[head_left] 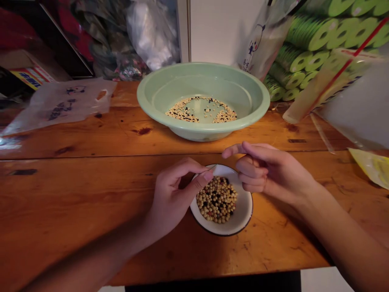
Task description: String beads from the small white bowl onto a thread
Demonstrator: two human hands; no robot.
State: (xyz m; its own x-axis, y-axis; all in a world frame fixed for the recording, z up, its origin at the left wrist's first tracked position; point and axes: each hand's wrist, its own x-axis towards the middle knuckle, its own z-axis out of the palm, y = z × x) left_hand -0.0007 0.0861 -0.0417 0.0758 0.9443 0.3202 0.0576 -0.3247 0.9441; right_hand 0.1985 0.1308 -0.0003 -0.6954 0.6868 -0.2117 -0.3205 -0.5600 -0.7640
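Observation:
My left hand (179,190) is over the left rim of a small white bowl (244,207) with a dark edge. Its thumb and forefinger are pinched together on a thin, pale thing (214,167) too small to name. Small round beads (217,200), mostly cream with some black and a few reddish ones, lie in the bowl. Above the bowl's right rim is my right hand (264,168), its forefinger pointing left, the thumb against it and the other fingers curled in. Whatever it may hold cannot be made out.
Behind the bowl stands a wide green basin (203,125) with more cream and black beads scattered on its bottom. A plastic bag (69,101) lies at left. Stacked green spools (313,36) and a cup with a red straw (328,87) are at the back right.

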